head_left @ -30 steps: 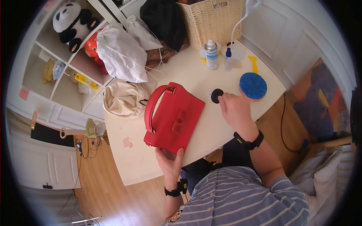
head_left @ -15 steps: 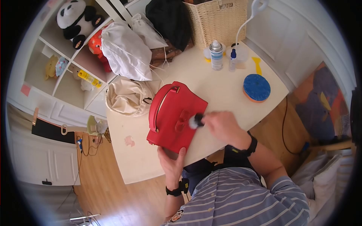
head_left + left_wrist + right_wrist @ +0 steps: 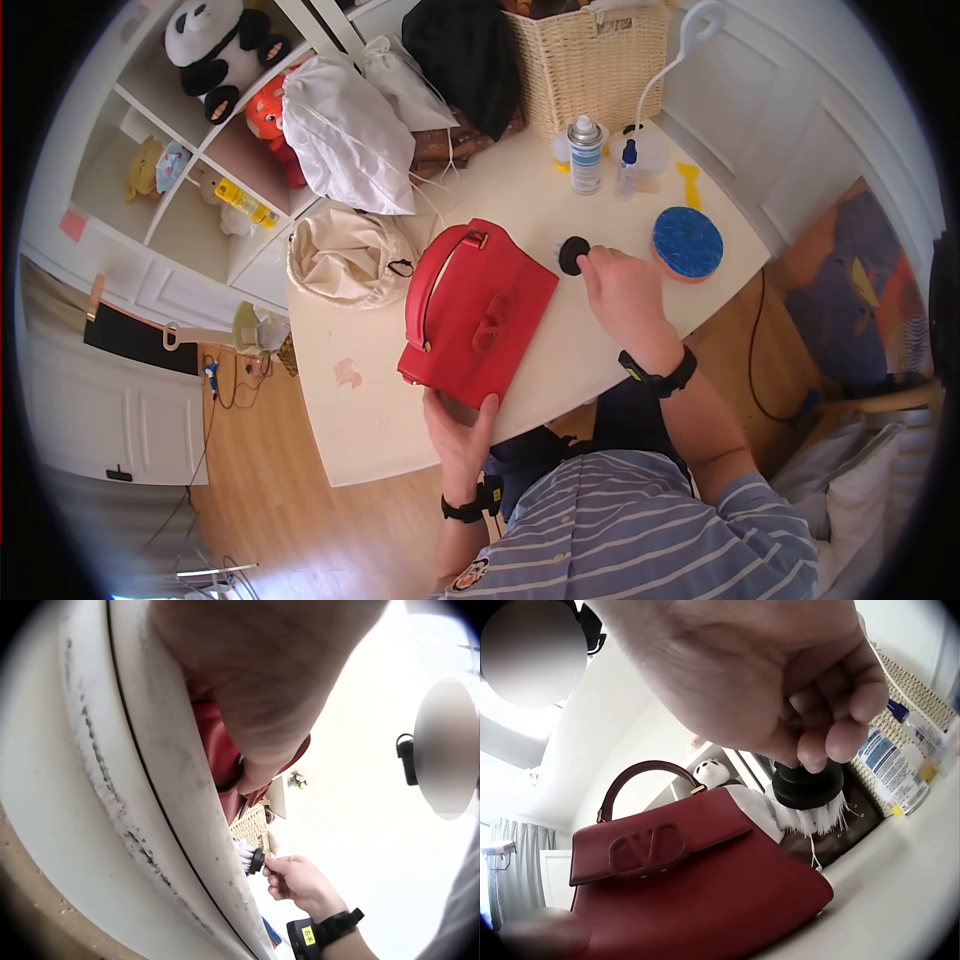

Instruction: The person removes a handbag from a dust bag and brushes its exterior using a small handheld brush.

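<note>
A red handbag point(image 3: 470, 335) with a top handle and a raised emblem on its flap rests on the table, tilted in the head view. My left hand point(image 3: 462, 440) grips its near lower edge, thumb on one side and fingers on the other. The left wrist view shows the thumb against the red leather. My right hand point(image 3: 627, 300) pinches a round black brush point(image 3: 808, 786) by its top, fingers curled. White bristles point(image 3: 817, 817) point down from it. The brush is just off the bag's right side, apart from the leather, above the table.
Behind the brush stand a spray can point(image 3: 586, 160) and a small blue-capped bottle point(image 3: 627, 170). A blue-topped round tin point(image 3: 688, 243) and a yellow tool point(image 3: 688, 184) lie to the right. A cream cloth bag point(image 3: 345, 260) is left; a wicker basket point(image 3: 590, 75) stands behind.
My right hand swept the brush leftward to the front of the handbag near its emblem, then back out to the right, off the bag. The left hand has kept its grip on the bag.
</note>
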`<state>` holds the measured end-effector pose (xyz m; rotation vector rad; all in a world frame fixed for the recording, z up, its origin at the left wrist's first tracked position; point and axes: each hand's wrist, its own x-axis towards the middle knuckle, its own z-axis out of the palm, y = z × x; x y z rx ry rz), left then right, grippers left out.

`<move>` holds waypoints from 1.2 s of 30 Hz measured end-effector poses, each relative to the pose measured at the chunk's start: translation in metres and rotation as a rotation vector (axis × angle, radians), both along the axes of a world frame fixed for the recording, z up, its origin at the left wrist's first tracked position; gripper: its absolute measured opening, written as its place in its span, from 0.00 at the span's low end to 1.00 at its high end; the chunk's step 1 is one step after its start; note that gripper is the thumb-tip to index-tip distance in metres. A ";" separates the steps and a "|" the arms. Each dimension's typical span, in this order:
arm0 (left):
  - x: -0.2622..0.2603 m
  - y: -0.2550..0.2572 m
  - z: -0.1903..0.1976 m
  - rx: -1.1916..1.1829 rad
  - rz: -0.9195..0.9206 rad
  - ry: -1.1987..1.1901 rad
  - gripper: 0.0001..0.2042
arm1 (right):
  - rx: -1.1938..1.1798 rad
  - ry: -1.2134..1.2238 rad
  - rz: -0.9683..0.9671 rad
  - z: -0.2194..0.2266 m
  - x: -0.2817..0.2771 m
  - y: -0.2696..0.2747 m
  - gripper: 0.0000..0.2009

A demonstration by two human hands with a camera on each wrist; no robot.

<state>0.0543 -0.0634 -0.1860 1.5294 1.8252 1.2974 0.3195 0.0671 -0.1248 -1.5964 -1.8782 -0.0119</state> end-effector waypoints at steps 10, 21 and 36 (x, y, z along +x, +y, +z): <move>0.000 0.001 0.004 -0.009 0.010 -0.026 0.43 | 0.039 0.030 0.739 -0.011 -0.071 -0.087 0.05; 0.001 0.000 0.004 0.000 0.029 0.067 0.45 | -0.204 0.002 0.385 -0.004 -0.028 -0.037 0.06; -0.003 -0.001 -0.001 0.024 0.033 0.091 0.44 | -0.031 -0.101 0.656 -0.012 -0.071 -0.089 0.05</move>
